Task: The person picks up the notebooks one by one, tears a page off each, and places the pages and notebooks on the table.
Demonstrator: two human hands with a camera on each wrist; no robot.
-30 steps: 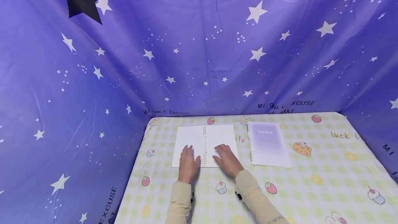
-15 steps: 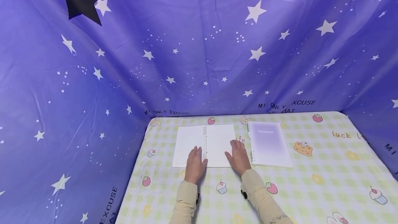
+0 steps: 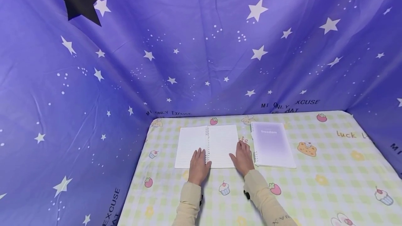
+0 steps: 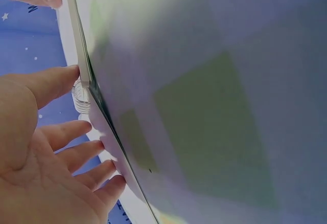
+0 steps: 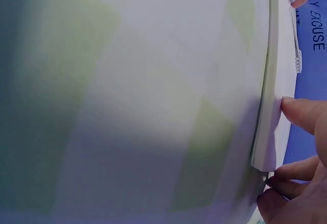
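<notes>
A spiral notebook (image 3: 221, 142) lies open on the cloth, showing lined white pages on both sides of its coil. My left hand (image 3: 199, 166) rests low on the left page, fingers straight and spread, thumb reaching across the coil; the left wrist view shows the thumb and the fingers (image 4: 84, 155) on either side of the rings. At the right page's outer edge is my right hand (image 3: 243, 158). Its thumb (image 5: 301, 112) touches the page surface, while its bent fingers lie along the edge of the thick page stack (image 5: 265, 137).
To the right lies a closed spiral notebook (image 3: 273, 145) with a purple cover reading "freedom". A green-checked cloth (image 3: 307, 198) with cupcake and strawberry prints covers the table. Purple star-patterned curtains (image 3: 201, 58) hang behind and at both sides.
My left hand has slid right across the left page to the coil. My right hand has moved right from the middle of the right page to its outer edge. Both notebooks stay put.
</notes>
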